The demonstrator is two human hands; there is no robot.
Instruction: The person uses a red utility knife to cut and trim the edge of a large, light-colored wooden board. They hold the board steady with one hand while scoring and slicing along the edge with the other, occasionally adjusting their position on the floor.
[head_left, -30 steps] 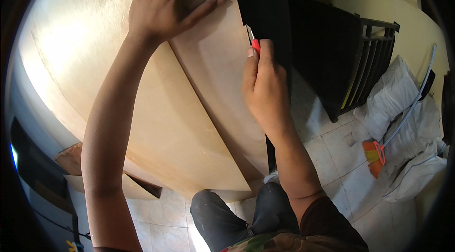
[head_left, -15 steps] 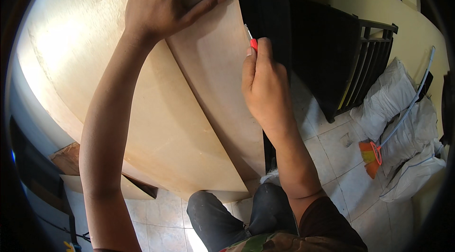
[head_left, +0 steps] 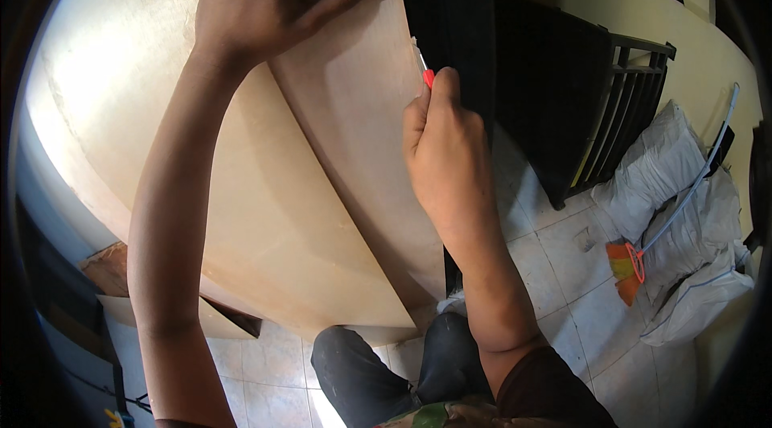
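Observation:
My left hand (head_left: 249, 10) lies spread on pale plywood, its thumb stretched toward the right edge; its fingertips are cut off by the top of the picture. My right hand (head_left: 446, 134) is closed round a red-handled utility knife (head_left: 429, 76), mostly hidden in the fist. The thin metal blade points away from me and meets the right edge of the narrow plywood strip (head_left: 362, 106). A wider plywood sheet (head_left: 273, 211) overlaps this strip from the left and casts a shadow along it.
A dark surface (head_left: 446, 10) runs beside the plywood's right edge. Farther right stand a black slatted gate (head_left: 555, 82), white sacks (head_left: 655, 170) and an orange broom (head_left: 626, 267) with a blue handle. My knees (head_left: 362, 364) are below the plywood, over a tiled floor (head_left: 277, 360).
My left hand has shifted slightly left. My right hand and the knife have moved only a little, the blade still at the strip's edge. The whole view has shifted slightly.

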